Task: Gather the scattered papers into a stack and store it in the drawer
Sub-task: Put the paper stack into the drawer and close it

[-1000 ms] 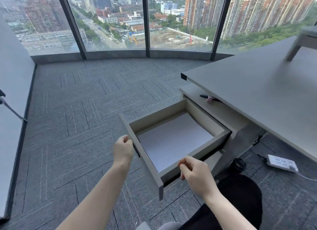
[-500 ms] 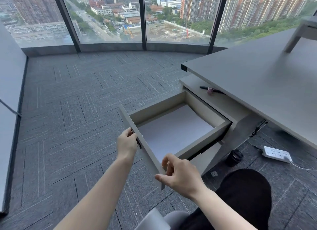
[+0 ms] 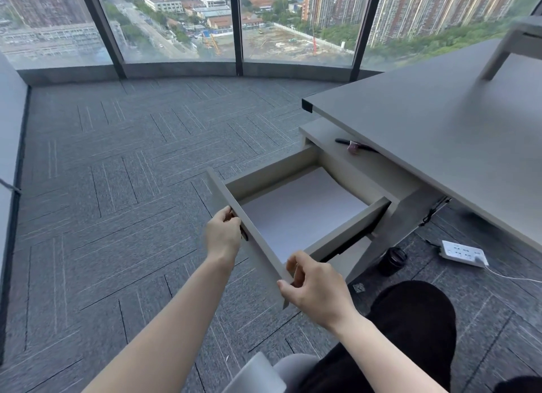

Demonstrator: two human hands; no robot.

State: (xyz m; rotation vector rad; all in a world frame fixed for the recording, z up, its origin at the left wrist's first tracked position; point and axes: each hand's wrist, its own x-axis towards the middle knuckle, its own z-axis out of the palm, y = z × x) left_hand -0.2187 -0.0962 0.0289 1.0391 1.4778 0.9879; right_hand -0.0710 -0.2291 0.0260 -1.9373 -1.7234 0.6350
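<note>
**Papers in, drawer about to be shut**

The stack of papers (image 3: 302, 214) lay flat on the floor of the open drawer (image 3: 347, 225), between the two hands and just beyond their fingertips. With the sheets already stored, the step in hand looked like the closing of the drawer. The next move would call for an even push from both hands along the slide, toward the desk, so the front panel went in square and did not jam.

The left hand (image 3: 223, 237) gripped the front panel near its far end, fingers curled over the dark handle (image 3: 244, 235) on the outer face. The right hand (image 3: 315, 285) pinched the near corner of the same panel, thumb on the outer face and curled fingers over the top edge, only partly closed.

Beyond the drawer, further from the hands, ran the grey desk (image 3: 440, 134), with a black pen (image 3: 344, 142) lying on the shelf beneath its top. To the right of the right hand, on the carpet, stood a dark cup (image 3: 391, 260) and, past it, a white power strip (image 3: 463, 252).
</note>
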